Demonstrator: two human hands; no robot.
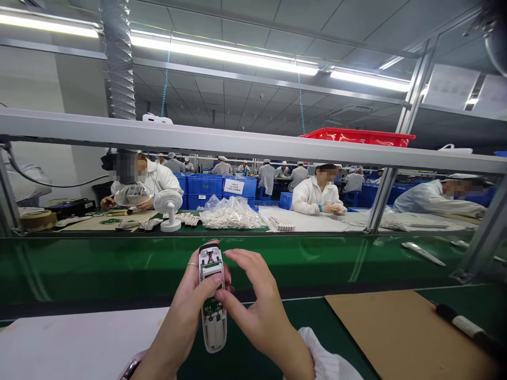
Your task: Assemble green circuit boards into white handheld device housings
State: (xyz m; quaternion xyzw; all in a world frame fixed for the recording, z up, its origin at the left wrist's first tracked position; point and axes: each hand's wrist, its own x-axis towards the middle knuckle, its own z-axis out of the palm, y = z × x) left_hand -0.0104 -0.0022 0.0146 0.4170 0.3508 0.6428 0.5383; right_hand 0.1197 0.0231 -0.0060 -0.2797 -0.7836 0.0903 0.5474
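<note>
My left hand (178, 311) grips an elongated white plastic device housing (213, 330) upright between thumb and fingers. The housing stands open, and a green circuit board (211, 304) shows inside it. My left thumb lies across its middle and hides part of the board. My right hand (255, 301) is beside it, with the fingers apart and the fingertips at the housing's right edge. A white sleeve (325, 356) covers my right wrist, and a ring sits on my left hand.
A white mat (79, 343) lies at the lower left and a brown cardboard sheet (404, 335) at the right, on a green bench. A transparent panel (99, 269) stands ahead. Beyond it, co-workers in white sit among blue crates, a small white fan (168, 208) and a bag of parts (232, 215).
</note>
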